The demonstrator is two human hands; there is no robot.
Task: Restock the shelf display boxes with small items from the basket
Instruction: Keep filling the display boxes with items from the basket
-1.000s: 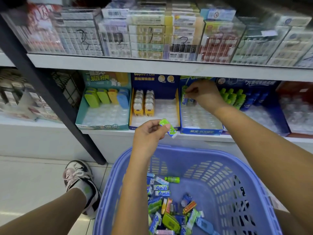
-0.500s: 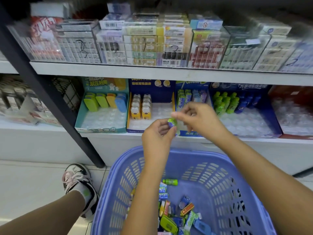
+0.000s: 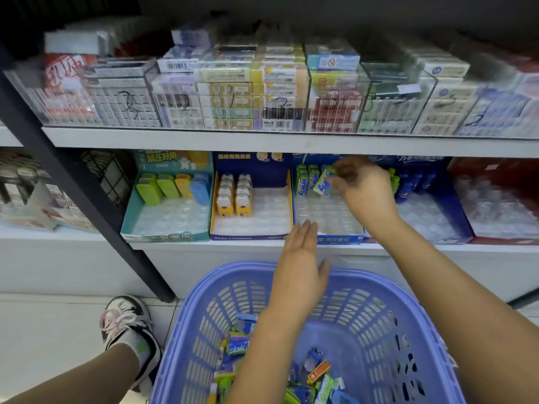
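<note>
The left hand [image 3: 300, 272] hovers flat and empty, fingers straight, over the basket [image 3: 233, 272] rim. The pack [image 3: 322, 182], pinched at its top by the right hand [image 3: 366, 189] at the back row of the blue box [image 3: 335, 239], looks light, stiff and glossy, so an end grip suits. Its slot is hidden, and the clear tray [image 3: 326, 214] is hard to make out.

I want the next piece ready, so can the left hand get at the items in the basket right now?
Probably yes. The left hand is open and empty above the basket, which has no lid, and the items lie loose in its bottom with nothing lying over them.
</note>
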